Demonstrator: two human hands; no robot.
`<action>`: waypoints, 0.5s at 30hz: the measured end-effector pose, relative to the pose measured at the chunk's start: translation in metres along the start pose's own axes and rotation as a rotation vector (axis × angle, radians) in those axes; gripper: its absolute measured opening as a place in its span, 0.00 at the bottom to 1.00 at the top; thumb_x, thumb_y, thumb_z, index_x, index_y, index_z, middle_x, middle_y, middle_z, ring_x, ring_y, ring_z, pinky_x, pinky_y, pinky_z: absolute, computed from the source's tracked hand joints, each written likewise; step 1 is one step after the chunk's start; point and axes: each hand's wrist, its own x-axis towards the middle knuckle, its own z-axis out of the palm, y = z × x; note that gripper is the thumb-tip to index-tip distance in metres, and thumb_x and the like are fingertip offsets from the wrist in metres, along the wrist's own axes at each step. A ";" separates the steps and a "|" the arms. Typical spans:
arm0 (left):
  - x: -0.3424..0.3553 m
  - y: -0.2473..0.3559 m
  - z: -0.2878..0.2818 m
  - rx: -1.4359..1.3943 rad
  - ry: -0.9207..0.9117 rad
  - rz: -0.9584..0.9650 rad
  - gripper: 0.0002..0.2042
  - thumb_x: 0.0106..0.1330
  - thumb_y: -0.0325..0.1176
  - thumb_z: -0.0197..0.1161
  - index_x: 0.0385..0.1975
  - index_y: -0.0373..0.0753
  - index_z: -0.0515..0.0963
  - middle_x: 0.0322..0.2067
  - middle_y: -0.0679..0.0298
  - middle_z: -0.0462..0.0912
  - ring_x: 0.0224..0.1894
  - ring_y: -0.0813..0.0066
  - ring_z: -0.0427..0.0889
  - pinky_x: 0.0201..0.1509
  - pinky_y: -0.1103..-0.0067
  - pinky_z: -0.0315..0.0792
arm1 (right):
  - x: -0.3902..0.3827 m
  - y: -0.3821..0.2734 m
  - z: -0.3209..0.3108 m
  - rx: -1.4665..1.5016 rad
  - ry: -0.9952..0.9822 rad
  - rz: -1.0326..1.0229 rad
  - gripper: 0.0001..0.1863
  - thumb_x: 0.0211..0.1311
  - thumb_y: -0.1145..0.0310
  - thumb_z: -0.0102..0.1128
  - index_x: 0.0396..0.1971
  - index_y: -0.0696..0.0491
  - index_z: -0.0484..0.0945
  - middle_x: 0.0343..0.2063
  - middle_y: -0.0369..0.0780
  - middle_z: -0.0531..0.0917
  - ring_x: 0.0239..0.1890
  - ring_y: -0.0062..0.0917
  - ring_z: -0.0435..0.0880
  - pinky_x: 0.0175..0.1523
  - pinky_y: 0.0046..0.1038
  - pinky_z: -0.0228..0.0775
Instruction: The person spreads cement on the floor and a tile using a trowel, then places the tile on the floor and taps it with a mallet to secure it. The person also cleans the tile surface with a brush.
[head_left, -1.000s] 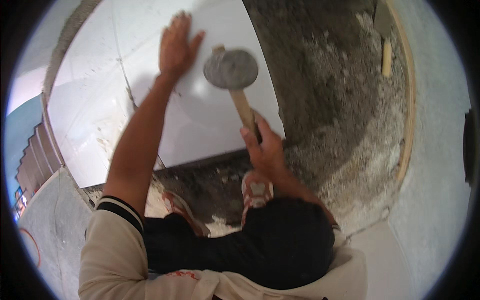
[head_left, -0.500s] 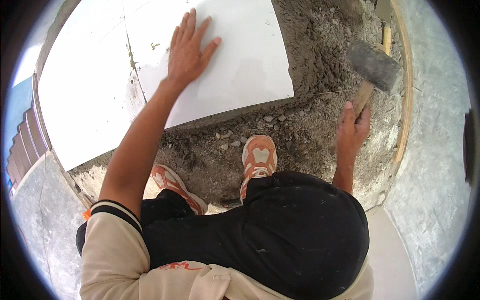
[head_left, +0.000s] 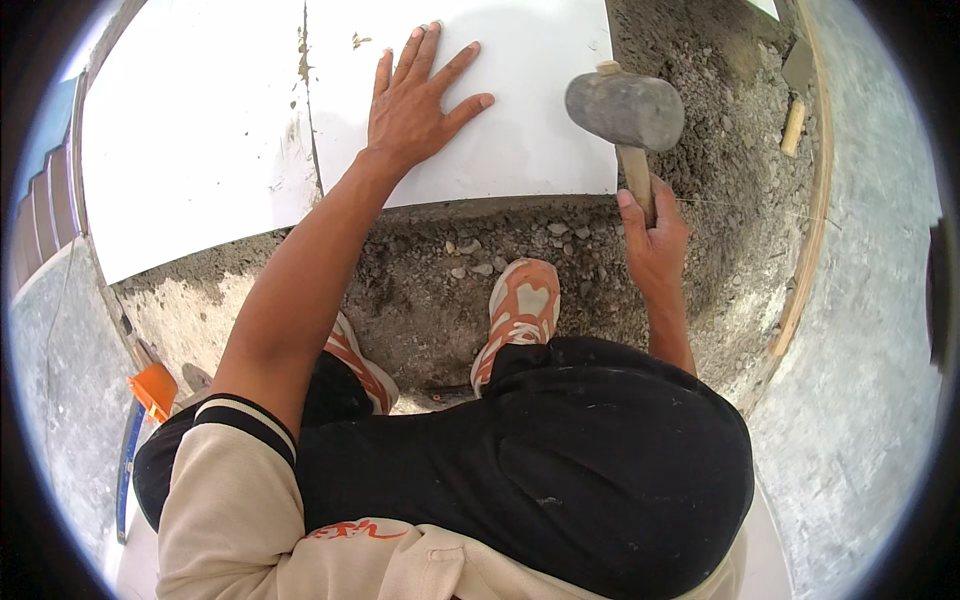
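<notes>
My left hand (head_left: 410, 115) lies flat with fingers spread on a large white tile (head_left: 520, 140). My right hand (head_left: 657, 240) is wrapped round the wooden handle of a rubber mallet (head_left: 625, 108). The mallet's dark grey head overlaps the tile's right edge in view; whether it touches the tile I cannot tell. Another white tile (head_left: 190, 150) adjoins on the left, with a narrow, mortar-smudged joint between the two. Wet grey mortar (head_left: 690, 80) shows beyond the right edge of the tile under my hand.
Gravel and rough ground (head_left: 430, 320) lie around my shoes (head_left: 525, 300). A trowel with a wooden handle (head_left: 793, 127) rests at the far right, near a wooden strip (head_left: 815, 240) along the grey wall (head_left: 880, 300). A thin string (head_left: 740, 204) crosses the right side. An orange object (head_left: 153, 390) lies at left.
The mallet in my right hand has moved left, from over the mortar to the tile's right edge. My left hand stays on the tile. The whole view has shifted somewhat.
</notes>
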 end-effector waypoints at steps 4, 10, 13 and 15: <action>-0.001 -0.003 -0.003 0.005 0.007 -0.004 0.36 0.71 0.75 0.51 0.77 0.71 0.67 0.83 0.59 0.54 0.86 0.60 0.46 0.88 0.55 0.38 | 0.022 -0.015 0.017 -0.008 -0.084 -0.054 0.23 0.78 0.58 0.63 0.62 0.59 0.78 0.42 0.54 0.88 0.41 0.45 0.90 0.47 0.40 0.80; 0.005 -0.006 -0.012 0.076 -0.078 -0.002 0.37 0.72 0.76 0.48 0.79 0.71 0.64 0.84 0.58 0.51 0.86 0.59 0.46 0.88 0.53 0.38 | 0.032 -0.022 0.024 -0.002 -0.066 -0.158 0.22 0.79 0.59 0.61 0.60 0.60 0.77 0.41 0.56 0.87 0.41 0.50 0.90 0.46 0.42 0.79; 0.006 0.000 -0.014 0.047 -0.103 -0.012 0.37 0.72 0.76 0.46 0.79 0.71 0.63 0.84 0.57 0.50 0.86 0.59 0.45 0.88 0.53 0.37 | 0.035 -0.021 0.026 -0.063 -0.111 -0.087 0.21 0.79 0.59 0.61 0.60 0.60 0.77 0.40 0.56 0.87 0.41 0.51 0.90 0.46 0.43 0.80; 0.007 0.000 -0.019 0.028 -0.116 -0.029 0.37 0.72 0.76 0.46 0.79 0.71 0.63 0.84 0.58 0.50 0.86 0.59 0.44 0.88 0.53 0.37 | 0.035 -0.025 0.029 -0.012 -0.083 -0.095 0.22 0.79 0.58 0.61 0.60 0.60 0.77 0.40 0.56 0.86 0.40 0.51 0.90 0.46 0.43 0.80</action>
